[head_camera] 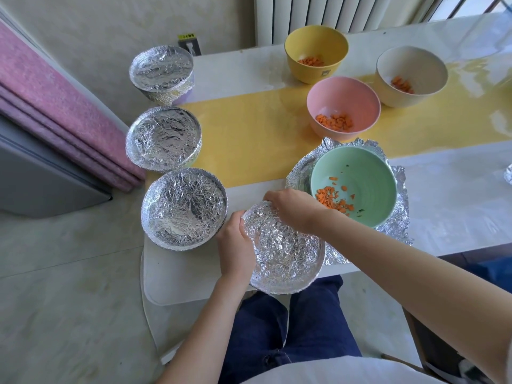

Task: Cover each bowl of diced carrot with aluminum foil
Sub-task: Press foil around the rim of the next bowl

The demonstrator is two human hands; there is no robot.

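Note:
A foil-covered bowl point(286, 252) sits at the table's near edge. My left hand point(235, 245) grips its left rim, and my right hand point(292, 207) pinches the foil at its far rim. Just right of it a green bowl point(360, 176) with diced carrot stands uncovered on a crumpled foil sheet point(396, 225). Three foil-covered bowls line the table's left edge: the near one point(184, 207), the middle one point(163, 138) and the far one point(161, 70). A pink bowl point(343, 101), a yellow bowl point(315, 48) and a cream bowl point(410, 70) hold carrot, uncovered.
The white table carries a yellow runner point(249, 134) across its middle. More foil point(508, 174) peeks in at the right edge. A pink curtain point(55, 106) hangs at the left, a radiator point(318, 12) stands behind the table, and my legs in blue trousers point(291, 328) are below.

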